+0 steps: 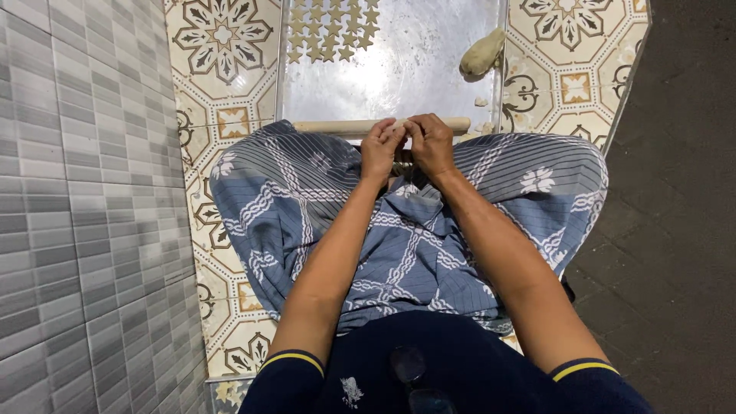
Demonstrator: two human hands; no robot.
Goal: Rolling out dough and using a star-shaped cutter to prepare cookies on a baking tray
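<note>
The fingers (400,132) of both hands meet at the middle of the view, pinched together on a small pale piece of dough (400,125) that is mostly hidden between the fingertips. The left hand (381,147) and the right hand (431,144) press close, knuckles up, thumbs tucked toward each other, just in front of a wooden rolling pin (337,126) that lies crosswise at the near edge of a metal sheet (399,69). On the far part of that sheet sit rows of small star-shaped dough cutouts (330,31), and at its right edge rests a rounded lump of dough (483,54), with a few crumbs near it. The sheet lies on a floor (222,38) of patterned tiles. Both forearms run back over a blue-grey patterned cloth (291,192) draped across the person's spread knees, toward dark sleeves with yellow trim. A grey tiled wall (77,192) stands at the left, and dark pavement (675,192) lies at the right.
</note>
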